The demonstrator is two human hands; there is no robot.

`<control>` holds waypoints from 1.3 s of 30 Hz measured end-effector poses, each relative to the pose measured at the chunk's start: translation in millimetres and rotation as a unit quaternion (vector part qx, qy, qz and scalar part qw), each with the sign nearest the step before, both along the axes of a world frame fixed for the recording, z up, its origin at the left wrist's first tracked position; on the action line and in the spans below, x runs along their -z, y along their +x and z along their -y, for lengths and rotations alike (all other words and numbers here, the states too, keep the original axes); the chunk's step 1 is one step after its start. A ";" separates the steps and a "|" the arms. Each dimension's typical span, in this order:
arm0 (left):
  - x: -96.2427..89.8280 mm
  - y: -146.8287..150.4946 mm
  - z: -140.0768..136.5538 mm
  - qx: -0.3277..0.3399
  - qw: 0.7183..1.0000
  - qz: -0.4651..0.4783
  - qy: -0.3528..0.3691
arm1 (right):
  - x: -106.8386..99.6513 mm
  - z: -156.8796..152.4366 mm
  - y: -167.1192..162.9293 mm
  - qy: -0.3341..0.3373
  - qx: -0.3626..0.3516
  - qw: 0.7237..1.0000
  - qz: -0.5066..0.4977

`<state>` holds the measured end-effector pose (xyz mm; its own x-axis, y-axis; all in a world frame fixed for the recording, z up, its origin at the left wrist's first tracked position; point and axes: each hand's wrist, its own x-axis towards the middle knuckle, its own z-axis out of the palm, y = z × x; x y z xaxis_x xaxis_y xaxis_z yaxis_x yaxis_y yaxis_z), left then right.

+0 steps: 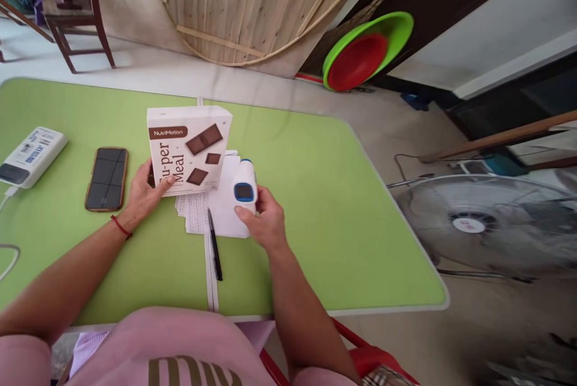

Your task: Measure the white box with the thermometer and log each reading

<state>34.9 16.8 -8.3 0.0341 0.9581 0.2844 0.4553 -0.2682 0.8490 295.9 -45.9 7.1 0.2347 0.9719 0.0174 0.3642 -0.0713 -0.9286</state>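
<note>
My left hand (146,193) grips the lower left corner of a white and brown NutriMotion box (192,151), thumb on its front, and holds it tilted above the table. A white handheld infrared thermometer (246,178) with a blue-rimmed screen is in my right hand (267,216); its screen faces me. The thermometer is just right of the box, apart from it. Beneath both lie sheets of paper (229,217), some covered in small writing and partly hidden by the box. A black pen (215,248) lies across the papers' lower edge and the table seam.
On the green table (338,223), a smartphone (106,178) lies left of my left hand. A white power bank (33,154) with a cable is further left. A floor fan (469,223) stands to the right; a wooden chair (76,19) stands behind at left.
</note>
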 end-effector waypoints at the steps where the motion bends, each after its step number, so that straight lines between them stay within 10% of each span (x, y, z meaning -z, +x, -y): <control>1: -0.8 0.3 -0.3 -0.002 1.000 -0.001 0.001 | 1.7 4.6 -9.7 0.011 -0.011 0.997 -0.074; 7: -0.9 0.8 -1.6 -0.001 1.000 -0.017 0.008 | 14.0 20.3 -52.6 -0.043 -0.121 0.958 -0.258; 39: 12.9 -1.5 -9.1 0.028 0.999 0.001 0.025 | 11.0 16.4 -60.6 -0.045 -0.148 0.968 -0.199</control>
